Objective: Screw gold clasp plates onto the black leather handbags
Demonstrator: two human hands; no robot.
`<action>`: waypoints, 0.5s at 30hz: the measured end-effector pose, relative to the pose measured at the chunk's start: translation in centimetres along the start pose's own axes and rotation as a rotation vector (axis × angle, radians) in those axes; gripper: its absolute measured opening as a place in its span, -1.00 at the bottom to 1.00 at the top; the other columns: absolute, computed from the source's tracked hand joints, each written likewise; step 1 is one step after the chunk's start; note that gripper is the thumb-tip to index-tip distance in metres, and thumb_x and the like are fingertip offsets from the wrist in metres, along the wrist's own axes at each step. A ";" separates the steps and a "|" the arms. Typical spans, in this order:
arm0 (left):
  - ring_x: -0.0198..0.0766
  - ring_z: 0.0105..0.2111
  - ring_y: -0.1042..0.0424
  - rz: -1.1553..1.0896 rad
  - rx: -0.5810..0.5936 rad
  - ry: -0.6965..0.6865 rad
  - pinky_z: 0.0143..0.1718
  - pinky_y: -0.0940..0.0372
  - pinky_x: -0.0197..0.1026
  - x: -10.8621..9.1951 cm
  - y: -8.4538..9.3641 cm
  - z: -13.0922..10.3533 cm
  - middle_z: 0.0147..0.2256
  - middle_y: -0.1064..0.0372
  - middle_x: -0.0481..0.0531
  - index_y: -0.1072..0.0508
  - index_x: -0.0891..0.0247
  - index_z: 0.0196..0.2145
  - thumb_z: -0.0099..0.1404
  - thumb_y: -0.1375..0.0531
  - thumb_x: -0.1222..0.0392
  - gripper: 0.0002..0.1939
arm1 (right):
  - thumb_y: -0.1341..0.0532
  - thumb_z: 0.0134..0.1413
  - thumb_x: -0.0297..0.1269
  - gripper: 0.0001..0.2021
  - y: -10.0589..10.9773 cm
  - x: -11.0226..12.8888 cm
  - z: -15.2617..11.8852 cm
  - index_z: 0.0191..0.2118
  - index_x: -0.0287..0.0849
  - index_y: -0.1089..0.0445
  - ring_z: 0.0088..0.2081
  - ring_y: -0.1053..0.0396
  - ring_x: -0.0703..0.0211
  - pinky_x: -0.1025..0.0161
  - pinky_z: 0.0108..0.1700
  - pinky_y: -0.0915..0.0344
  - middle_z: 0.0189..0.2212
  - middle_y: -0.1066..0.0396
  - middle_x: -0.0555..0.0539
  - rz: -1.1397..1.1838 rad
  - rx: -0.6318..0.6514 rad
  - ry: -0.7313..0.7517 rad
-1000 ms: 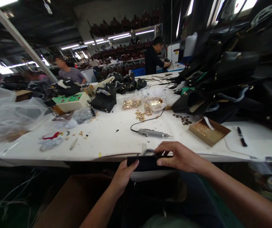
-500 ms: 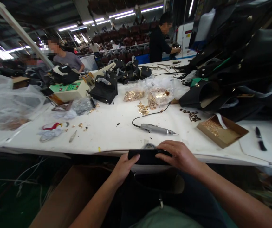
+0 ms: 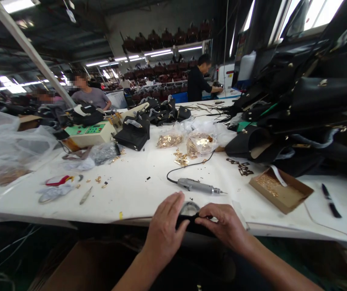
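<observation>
A black handbag [image 3: 202,228] is held at the table's front edge, its lower part dark against my lap. A wrapped loop, like a handle, shows between the hands. My left hand [image 3: 165,226] lies over the bag's left upper edge, fingers stretched forward and thumb on the near side. With thumb and fingers, my right hand [image 3: 223,222] pinches the same edge farther right. What lies under the fingertips is hidden. Just beyond the hands, a grey electric screwdriver [image 3: 200,186] rests on the table, bit pointing right and cord curling back.
Gold metal pieces [image 3: 180,158] and plastic bags of fittings [image 3: 200,142] lie mid-table. A cardboard tray [image 3: 293,196] and a black-handled tool [image 3: 331,202] are at right. Black bags [image 3: 309,101] pile up behind them. A green-panelled machine [image 3: 91,133] stands left. Co-workers [image 3: 197,81] are farther back.
The view has tilted up, so the table appears lower. My left hand has moved in toward the right hand, its fingers now stretched over the bag's edge. The right hand still pinches the edge.
</observation>
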State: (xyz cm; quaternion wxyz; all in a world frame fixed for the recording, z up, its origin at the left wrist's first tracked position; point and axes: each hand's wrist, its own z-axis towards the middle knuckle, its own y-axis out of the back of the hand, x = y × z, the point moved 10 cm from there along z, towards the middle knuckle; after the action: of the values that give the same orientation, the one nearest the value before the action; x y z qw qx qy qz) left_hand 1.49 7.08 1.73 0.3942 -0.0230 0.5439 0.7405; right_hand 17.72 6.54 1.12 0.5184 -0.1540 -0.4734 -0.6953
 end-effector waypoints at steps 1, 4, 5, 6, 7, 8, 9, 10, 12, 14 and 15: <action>-0.02 0.17 -0.40 0.005 0.063 -0.081 0.34 -0.13 0.14 -1.4 -1.2 0.4 0.17 -0.42 0.15 -0.29 0.12 0.30 0.31 -0.20 0.30 -0.40 | -0.28 0.31 -0.10 -0.76 -0.1 0.2 0.1 -0.33 -0.13 -0.47 -0.44 -0.48 0.21 0.31 -0.31 -0.37 -0.45 -0.54 -0.02 0.014 0.003 0.000; -0.07 -0.12 -0.55 0.009 0.192 -0.166 0.30 -0.13 0.20 -3.8 -4.1 1.2 -0.09 -0.58 0.11 -0.42 0.16 0.15 0.30 -0.12 0.37 -0.52 | -0.28 0.30 -0.10 -0.75 0.3 0.9 0.1 -0.35 -0.13 -0.48 -0.46 -0.46 0.22 0.33 -0.34 -0.37 -0.48 -0.52 0.01 0.039 -0.026 -0.005; -0.08 -0.18 -0.55 0.011 0.209 -0.165 0.24 -0.20 0.18 -4.1 -4.7 1.3 -0.16 -0.59 0.11 -0.46 0.17 0.09 0.29 -0.10 0.39 -0.56 | -0.29 0.30 -0.10 -0.76 1.0 0.9 -0.1 -0.34 -0.13 -0.48 -0.47 -0.46 0.22 0.33 -0.35 -0.37 -0.49 -0.52 0.01 0.045 -0.058 -0.019; -0.08 -0.22 -0.54 0.016 0.225 -0.162 0.14 -0.27 0.13 -4.2 -5.1 1.4 -0.21 -0.59 0.11 -0.48 0.17 0.03 0.28 -0.09 0.39 -0.59 | -0.29 0.28 -0.10 -0.77 1.9 0.8 -0.5 -0.34 -0.13 -0.49 -0.47 -0.47 0.21 0.33 -0.36 -0.38 -0.48 -0.52 0.00 0.044 -0.098 -0.044; -0.08 -0.24 -0.54 0.021 0.240 -0.159 0.02 -0.32 0.07 -4.2 -5.2 1.3 -0.24 -0.58 0.11 -0.50 0.18 -0.02 0.27 -0.08 0.39 -0.63 | -0.30 0.27 -0.10 -0.77 3.0 0.5 -1.1 -0.34 -0.12 -0.50 -0.45 -0.49 0.19 0.33 -0.35 -0.39 -0.47 -0.54 -0.01 0.034 -0.138 -0.085; -0.09 -0.25 -0.53 0.022 0.257 -0.155 -0.08 -0.32 0.00 -4.1 -5.2 1.2 -0.27 -0.58 0.10 -0.52 0.18 -0.06 0.28 -0.07 0.39 -0.65 | -0.30 0.26 -0.09 -0.77 4.2 -0.1 -1.9 -0.35 -0.11 -0.50 -0.43 -0.50 0.17 0.33 -0.34 -0.40 -0.45 -0.55 -0.02 0.014 -0.166 -0.144; -0.09 -0.27 -0.52 0.019 0.274 -0.146 -0.14 -0.30 -0.05 -3.9 -5.0 1.1 -0.29 -0.57 0.10 -0.53 0.18 -0.09 0.28 -0.07 0.38 -0.67 | -0.30 0.25 -0.08 -0.76 5.5 -1.0 -2.8 -0.36 -0.11 -0.50 -0.41 -0.51 0.15 0.32 -0.34 -0.41 -0.44 -0.55 -0.03 -0.018 -0.171 -0.216; -0.10 -0.28 -0.52 0.007 0.291 -0.132 -0.17 -0.27 -0.07 -3.7 -4.7 1.0 -0.31 -0.56 0.09 -0.53 0.18 -0.11 0.29 -0.07 0.38 -0.68 | -0.29 0.24 -0.07 -0.76 6.6 -2.1 -4.0 -0.37 -0.09 -0.51 -0.40 -0.52 0.13 0.31 -0.34 -0.42 -0.43 -0.55 -0.04 -0.058 -0.140 -0.301; -0.13 -0.28 -0.51 -0.069 0.324 -0.071 -0.14 -0.24 -0.09 -3.1 -3.8 0.8 -0.32 -0.56 0.05 -0.56 0.17 -0.15 0.32 -0.08 0.33 -0.72 | -0.30 0.19 -0.08 -0.79 8.2 -4.9 -6.6 -0.37 -0.06 -0.55 -0.40 -0.53 0.09 0.29 -0.37 -0.42 -0.42 -0.56 -0.03 -0.148 0.043 -0.472; -0.16 -0.26 -0.51 -0.254 0.394 0.043 -0.10 -0.24 -0.15 -2.4 -3.3 0.6 -0.29 -0.58 0.00 -0.58 0.15 -0.16 0.37 -0.12 0.21 -0.77 | -0.37 0.04 -0.14 -0.89 9.9 -7.5 -9.4 -0.30 0.01 -0.62 -0.39 -0.55 0.02 0.23 -0.32 -0.46 -0.38 -0.60 -0.04 -0.255 0.239 -0.609; -0.18 -0.25 -0.52 -0.376 0.454 0.109 -0.11 -0.26 -0.19 -2.2 -3.5 0.3 -0.27 -0.59 -0.03 -0.60 0.15 -0.16 0.39 -0.14 0.14 -0.77 | -0.40 -0.03 -0.16 -0.84 10.9 -8.6 -10.4 -0.26 0.03 -0.64 -0.38 -0.56 -0.02 0.20 -0.30 -0.48 -0.36 -0.62 -0.06 -0.309 0.290 -0.662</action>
State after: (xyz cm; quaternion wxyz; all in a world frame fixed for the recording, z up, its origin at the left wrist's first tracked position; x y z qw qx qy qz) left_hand 5.25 6.48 0.06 0.4897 -0.0744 0.7022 0.5115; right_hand 33.58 2.81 -4.73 0.2431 -0.2218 -0.7261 -0.6037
